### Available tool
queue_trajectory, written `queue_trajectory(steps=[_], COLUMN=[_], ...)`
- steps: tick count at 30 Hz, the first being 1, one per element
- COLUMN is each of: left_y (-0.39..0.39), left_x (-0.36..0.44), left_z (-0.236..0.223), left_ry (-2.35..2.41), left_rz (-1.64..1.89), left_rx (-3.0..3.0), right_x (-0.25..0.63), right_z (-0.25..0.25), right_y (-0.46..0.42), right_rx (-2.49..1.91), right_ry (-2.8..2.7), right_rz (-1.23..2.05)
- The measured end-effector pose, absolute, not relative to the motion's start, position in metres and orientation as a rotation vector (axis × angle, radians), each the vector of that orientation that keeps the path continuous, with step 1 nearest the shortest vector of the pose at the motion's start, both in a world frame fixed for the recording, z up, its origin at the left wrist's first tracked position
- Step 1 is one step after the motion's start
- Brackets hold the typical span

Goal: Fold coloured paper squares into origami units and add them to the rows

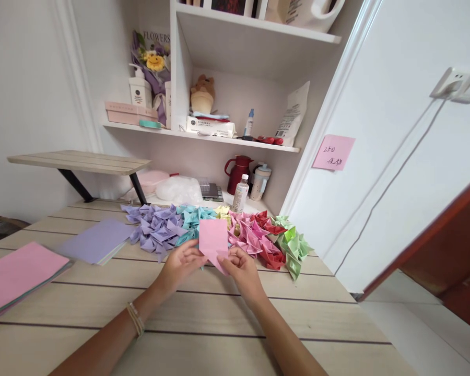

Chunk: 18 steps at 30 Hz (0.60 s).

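Between my hands a partly folded sheet of pink origami paper is held up over the table, with a square upper part and a pointed lower end. My right hand pinches its lower right side, thumb on the near face. My left hand, slightly blurred, has its curled fingers at the lower left edge, some hidden behind the paper. Just beyond lie heaps of folded paper pieces: purple ones, blue ones, pink ones, red ones and green ones.
A pink-topped paper stack and a purple-topped stack lie on the slatted table at left. Behind them stands a small raised shelf. A bottle, a red jug and a tumbler stand at the back.
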<state>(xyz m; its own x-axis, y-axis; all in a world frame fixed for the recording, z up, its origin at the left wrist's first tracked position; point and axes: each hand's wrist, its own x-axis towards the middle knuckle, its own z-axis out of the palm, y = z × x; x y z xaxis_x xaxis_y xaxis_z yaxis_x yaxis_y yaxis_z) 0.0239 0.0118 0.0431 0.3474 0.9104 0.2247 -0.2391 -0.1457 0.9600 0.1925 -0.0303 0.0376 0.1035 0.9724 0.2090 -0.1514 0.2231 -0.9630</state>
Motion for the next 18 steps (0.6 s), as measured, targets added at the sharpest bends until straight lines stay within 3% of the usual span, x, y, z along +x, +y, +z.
queue_trajectory(steps=[6, 14, 18], left_y=[0.010, 0.005, 0.012], left_x=[0.024, 0.019, 0.018], left_z=[0.041, 0.045, 0.038], left_ry=[0.691, 0.877, 0.840], left_rz=[1.022, 1.231, 1.301], left_rx=[1.424, 1.922, 1.813], right_x=[0.196, 0.199, 0.202], right_z=[0.038, 0.053, 0.055], right_y=[-0.031, -0.041, -0.040], right_rx=[-1.122, -0.925, -0.900], right_ry=[-1.358, -1.382, -1.375], right_rz=[0.736, 0.999, 0.980])
